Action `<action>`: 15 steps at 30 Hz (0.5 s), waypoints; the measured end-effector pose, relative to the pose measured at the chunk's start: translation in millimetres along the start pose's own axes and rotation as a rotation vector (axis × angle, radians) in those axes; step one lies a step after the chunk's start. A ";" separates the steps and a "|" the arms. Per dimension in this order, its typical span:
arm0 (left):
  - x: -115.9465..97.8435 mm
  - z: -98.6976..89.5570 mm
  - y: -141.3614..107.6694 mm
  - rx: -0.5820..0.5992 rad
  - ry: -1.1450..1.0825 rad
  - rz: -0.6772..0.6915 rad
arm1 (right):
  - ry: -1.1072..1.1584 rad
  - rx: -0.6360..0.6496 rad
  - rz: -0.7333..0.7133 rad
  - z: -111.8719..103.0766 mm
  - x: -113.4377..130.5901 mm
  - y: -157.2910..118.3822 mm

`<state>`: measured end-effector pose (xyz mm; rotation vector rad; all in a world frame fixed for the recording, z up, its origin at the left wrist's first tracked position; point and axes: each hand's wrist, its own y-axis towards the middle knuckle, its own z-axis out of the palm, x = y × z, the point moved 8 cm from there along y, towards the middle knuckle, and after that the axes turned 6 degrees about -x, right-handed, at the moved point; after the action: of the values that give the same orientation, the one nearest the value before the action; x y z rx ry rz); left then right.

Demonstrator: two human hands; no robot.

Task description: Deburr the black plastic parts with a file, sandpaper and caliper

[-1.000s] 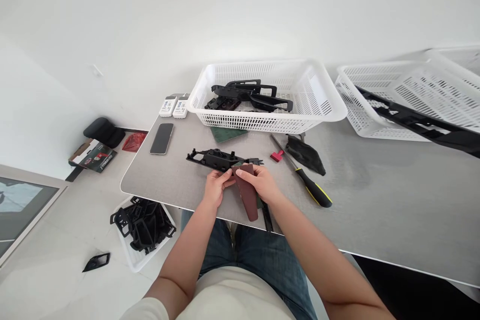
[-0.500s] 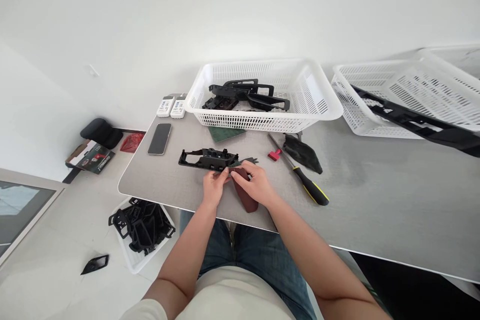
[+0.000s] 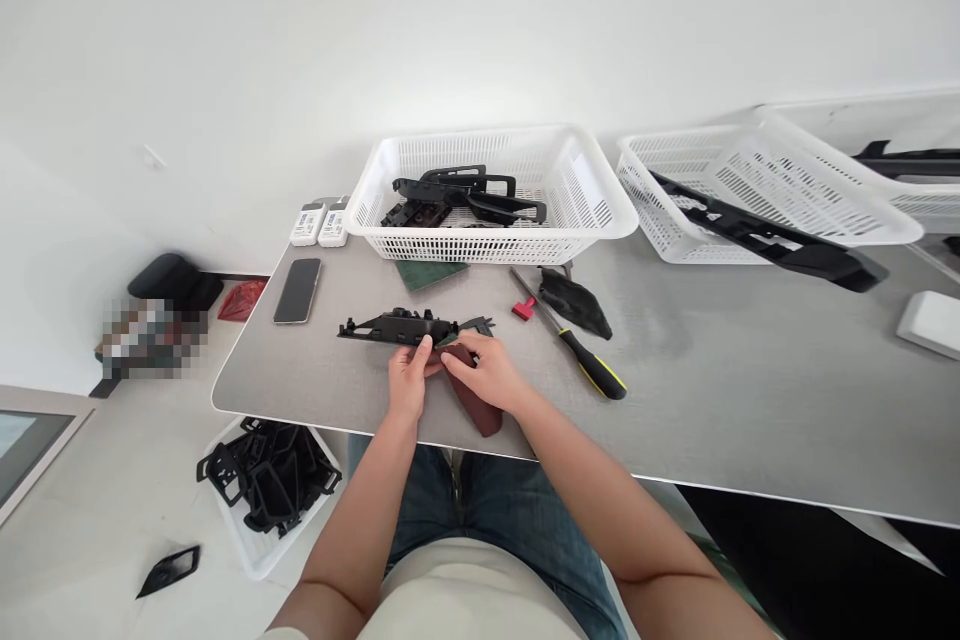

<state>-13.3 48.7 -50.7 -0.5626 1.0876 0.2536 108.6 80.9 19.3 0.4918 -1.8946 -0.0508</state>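
My left hand (image 3: 409, 380) is closed on the near right end of a black plastic trim part (image 3: 397, 327), which has clips along its upper edge. My right hand (image 3: 487, 368) has its fingers bent over a dark red-brown strip (image 3: 478, 407), possibly sandpaper, and its thumb presses on the strip's upper end. The hands nearly meet where strip and trim part come together. Beyond the right fingers a grey pointed metal piece (image 3: 482, 324) shows, like caliper jaws. A screwdriver (image 3: 592, 365) with a black and yellow handle lies to the right.
Behind stands a white basket (image 3: 495, 245) of black parts, with a green sheet (image 3: 431, 273) before it. A phone (image 3: 298, 291) lies left. A red clip-like piece (image 3: 523, 308) and black cloth-like item (image 3: 576, 302) lie near the screwdriver. More baskets (image 3: 712, 248) stand right; a parts bin (image 3: 255, 545) is below.
The view has swung to the right, so everything sits further left. The black trim part has rolled and its opening looks narrower. Both hands keep their holds.
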 end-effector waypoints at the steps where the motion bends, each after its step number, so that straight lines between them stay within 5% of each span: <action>1: -0.1 0.4 -0.1 0.000 -0.012 -0.009 | 0.011 -0.035 0.015 -3.4 -1.4 0.9; 11: -3.6 6.1 -3.0 0.039 -0.065 -0.094 | 0.177 -0.112 0.188 -15.7 -14.1 4.3; 15: -0.6 8.6 -4.7 0.071 -0.056 -0.136 | 0.180 0.037 0.165 -5.3 -10.8 3.3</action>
<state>-4.9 49.5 -45.8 -0.5599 0.9958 0.1110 115.5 88.9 12.6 0.3509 -1.7548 0.1329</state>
